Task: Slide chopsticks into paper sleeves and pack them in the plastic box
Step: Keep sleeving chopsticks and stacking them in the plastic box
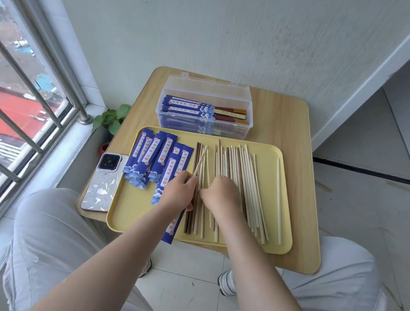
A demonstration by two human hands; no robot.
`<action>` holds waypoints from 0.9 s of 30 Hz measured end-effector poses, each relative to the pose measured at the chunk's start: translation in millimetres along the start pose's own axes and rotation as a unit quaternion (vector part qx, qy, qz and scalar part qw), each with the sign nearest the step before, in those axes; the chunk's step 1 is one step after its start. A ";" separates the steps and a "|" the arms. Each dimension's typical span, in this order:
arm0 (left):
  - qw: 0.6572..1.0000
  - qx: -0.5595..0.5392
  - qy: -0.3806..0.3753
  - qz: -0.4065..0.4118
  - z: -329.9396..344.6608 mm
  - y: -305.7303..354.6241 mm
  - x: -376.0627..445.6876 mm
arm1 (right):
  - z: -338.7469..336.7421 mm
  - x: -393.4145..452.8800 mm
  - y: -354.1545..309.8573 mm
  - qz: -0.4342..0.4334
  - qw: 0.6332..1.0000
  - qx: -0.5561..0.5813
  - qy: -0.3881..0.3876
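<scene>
A yellow tray holds several blue paper sleeves on its left and several loose pale and dark chopsticks on its right. My left hand pinches one pale chopstick that points up and away, and a blue sleeve lies under that hand. My right hand rests fingers-down on the chopsticks in the tray's middle; its fingertips are hidden. Behind the tray stands the clear plastic box, lid open, with several sleeved chopsticks inside.
The tray and box sit on a small wooden table against a white wall. A phone lies at the table's left edge. A window with metal bars is on the left, and a small potted plant stands below it.
</scene>
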State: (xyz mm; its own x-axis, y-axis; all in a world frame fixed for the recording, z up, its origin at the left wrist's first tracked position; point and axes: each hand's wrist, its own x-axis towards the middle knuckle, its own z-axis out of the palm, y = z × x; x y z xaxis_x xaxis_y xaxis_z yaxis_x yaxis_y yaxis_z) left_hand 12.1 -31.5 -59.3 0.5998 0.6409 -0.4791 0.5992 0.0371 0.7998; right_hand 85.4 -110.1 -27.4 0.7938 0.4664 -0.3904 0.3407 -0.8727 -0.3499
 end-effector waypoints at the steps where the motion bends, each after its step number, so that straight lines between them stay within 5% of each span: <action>1: 1.000 -0.013 -0.004 0.000 -0.5 0.9 -0.7 | -4.7 -0.3 2.5 -0.003 1.000 0.030 0.007; 5: 0.997 -0.077 -0.018 0.000 -4.6 6.8 -4.4 | -34.8 -4.8 10.1 -0.040 0.977 0.208 0.005; 11: 0.990 -0.124 -0.059 0.001 -14.0 23.3 -7.1 | -77.4 -15.4 11.4 -0.116 0.897 0.425 -0.027; 18: 0.989 -0.132 -0.069 -0.002 -18.5 32.7 -14.2 | -91.1 -12.9 10.5 -0.186 0.866 0.439 0.152; 27: 0.993 -0.114 -0.037 -0.018 -18.0 28.5 -14.2 | -98.3 -7.1 11.3 -0.160 0.848 0.469 0.189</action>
State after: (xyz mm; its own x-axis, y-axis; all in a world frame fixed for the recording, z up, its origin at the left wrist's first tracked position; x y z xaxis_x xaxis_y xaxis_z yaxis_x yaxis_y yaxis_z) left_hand 11.1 -25.7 -23.3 0.6224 0.5790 -0.5267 0.4898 0.2368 0.8391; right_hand 133.1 -137.5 55.2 0.9016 0.4229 0.0904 0.1589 -0.1297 -0.9787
